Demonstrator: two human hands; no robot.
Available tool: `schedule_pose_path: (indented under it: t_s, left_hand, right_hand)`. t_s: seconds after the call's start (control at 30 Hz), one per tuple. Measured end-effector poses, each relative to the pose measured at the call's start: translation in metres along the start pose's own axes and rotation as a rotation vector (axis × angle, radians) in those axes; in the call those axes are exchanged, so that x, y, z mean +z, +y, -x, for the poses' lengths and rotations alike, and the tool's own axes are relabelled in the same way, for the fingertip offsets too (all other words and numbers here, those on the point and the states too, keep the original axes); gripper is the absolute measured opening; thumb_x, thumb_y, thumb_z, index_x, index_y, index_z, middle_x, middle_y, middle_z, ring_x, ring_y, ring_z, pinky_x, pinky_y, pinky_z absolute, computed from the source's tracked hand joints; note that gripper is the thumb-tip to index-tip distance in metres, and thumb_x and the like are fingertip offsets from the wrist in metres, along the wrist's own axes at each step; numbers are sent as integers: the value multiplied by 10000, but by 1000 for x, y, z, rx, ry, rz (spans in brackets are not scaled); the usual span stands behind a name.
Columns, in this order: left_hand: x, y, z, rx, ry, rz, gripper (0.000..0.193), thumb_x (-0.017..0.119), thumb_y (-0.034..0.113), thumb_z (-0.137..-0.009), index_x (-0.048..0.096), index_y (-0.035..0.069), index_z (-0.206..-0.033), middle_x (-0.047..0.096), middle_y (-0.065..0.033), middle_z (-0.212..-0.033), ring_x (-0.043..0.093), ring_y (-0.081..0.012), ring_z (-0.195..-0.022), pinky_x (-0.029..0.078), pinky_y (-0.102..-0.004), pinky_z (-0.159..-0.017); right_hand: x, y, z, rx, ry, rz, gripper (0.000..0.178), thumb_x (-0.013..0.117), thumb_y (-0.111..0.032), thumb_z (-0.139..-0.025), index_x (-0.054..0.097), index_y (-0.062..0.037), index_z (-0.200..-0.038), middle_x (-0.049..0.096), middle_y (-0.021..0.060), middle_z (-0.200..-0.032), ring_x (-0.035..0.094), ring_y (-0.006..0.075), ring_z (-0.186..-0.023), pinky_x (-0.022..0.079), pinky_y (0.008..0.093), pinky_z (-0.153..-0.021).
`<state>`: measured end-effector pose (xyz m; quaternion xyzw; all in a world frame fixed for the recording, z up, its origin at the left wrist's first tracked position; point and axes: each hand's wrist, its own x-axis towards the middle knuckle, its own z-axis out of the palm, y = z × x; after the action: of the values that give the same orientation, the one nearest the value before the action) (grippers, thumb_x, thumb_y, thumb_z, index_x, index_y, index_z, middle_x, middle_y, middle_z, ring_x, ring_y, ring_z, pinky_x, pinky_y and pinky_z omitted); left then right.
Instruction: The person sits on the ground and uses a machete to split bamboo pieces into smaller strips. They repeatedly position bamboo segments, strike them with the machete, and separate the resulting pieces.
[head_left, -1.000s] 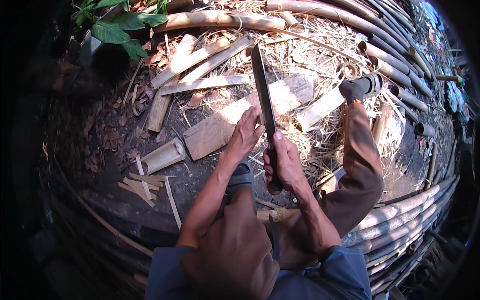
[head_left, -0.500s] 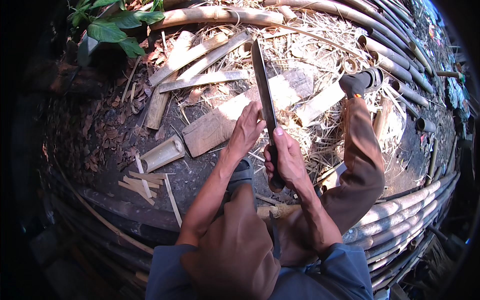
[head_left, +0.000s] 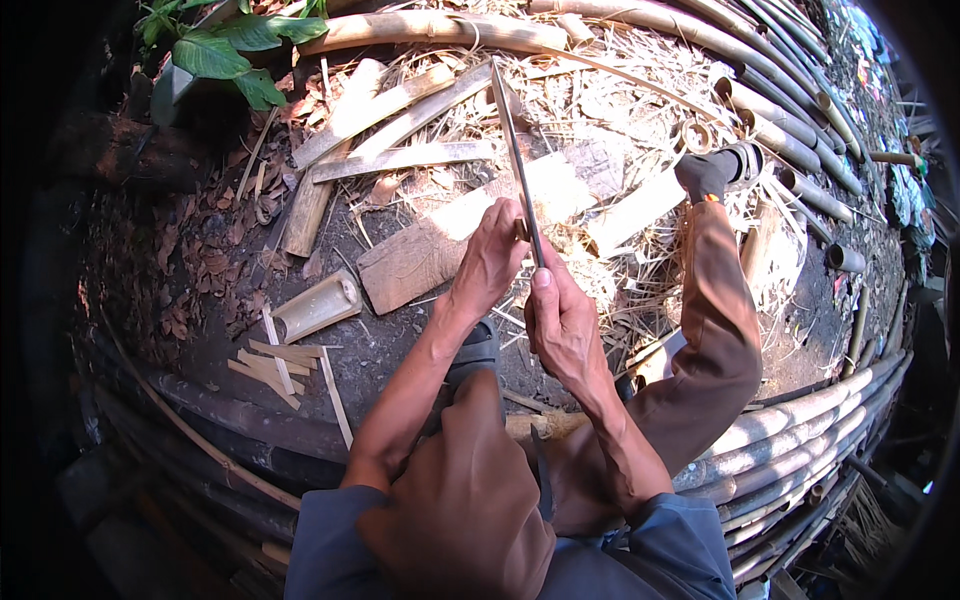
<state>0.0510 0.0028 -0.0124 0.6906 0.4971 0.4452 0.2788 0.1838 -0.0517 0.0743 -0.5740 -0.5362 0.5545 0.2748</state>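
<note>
My right hand (head_left: 566, 322) is wrapped round the handle of a machete, with the thumb on top near the base of the blade (head_left: 514, 150). The long dark blade points away from me, tilted slightly left and seen nearly edge-on; the hand hides its handle. Close against the blade's left side, my left hand (head_left: 490, 250) is closed. A small tan-brown end shows between its fingertips and the blade, too little to name. Beyond the hands, a thick wooden block (head_left: 408, 264) lies on the ground, in strong sunlight at its far end.
Left of the block lie a split bamboo section (head_left: 318, 308) and several thin strips (head_left: 270, 372). Bamboo slats (head_left: 405, 160) rest farther off among shavings (head_left: 640, 115). Bamboo poles (head_left: 790, 430) line the near right, others the far right. My outstretched leg (head_left: 712, 330) is at right.
The machete has rolled from showing its flat side to nearly edge-on, and its tip has swung left. My right hand has turned with it, covering the handle. My left hand stays beside the blade.
</note>
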Motion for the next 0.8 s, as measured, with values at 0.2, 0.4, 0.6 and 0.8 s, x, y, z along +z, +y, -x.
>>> schedule_pose_path:
  t_s: [0.2, 0.4, 0.6, 0.8]
  left_hand:
    - [-2, -6, 5, -42, 28, 1, 218, 615, 43, -881, 423, 25, -985, 495, -151, -869, 529, -359, -825, 456, -440, -727]
    - [-1, -16, 11, -74, 30, -127, 219, 592, 32, -886, 424, 25, -1025, 511, -169, -906, 552, -382, -858, 474, -446, -725]
    - [-3, -8, 32, -55, -9, -263, 697, 643, 82, -843, 251, -31, -1409, 405, -280, -1306, 436, -447, -1190, 385, -471, -1021]
    - [-27, -17, 91, -493, -81, -140, 636, 628, 143, -866, 346, -65, -1396, 451, -300, -1360, 450, -434, -1267, 377, -455, -1061]
  right_hand:
    - [-4, -11, -3, -5, -34, 94, 448, 414, -272, -1038, 417, -111, -1456, 635, 203, -738, 616, 213, -647, 483, 351, -657]
    - [6, -6, -15, -151, 14, 87, 455, 421, -258, -1036, 397, -113, -1466, 536, 133, -584, 557, 182, -564, 462, 340, -597]
    - [8, -5, 0, -60, 9, 78, 446, 426, -254, -1030, 418, -92, -1446, 567, 131, -625, 570, 211, -590, 470, 341, -616]
    - [-7, -29, 1, -120, -1, -67, 462, 419, -254, -1034, 396, -94, -1467, 501, 61, -582, 510, 137, -552, 435, 319, -559]
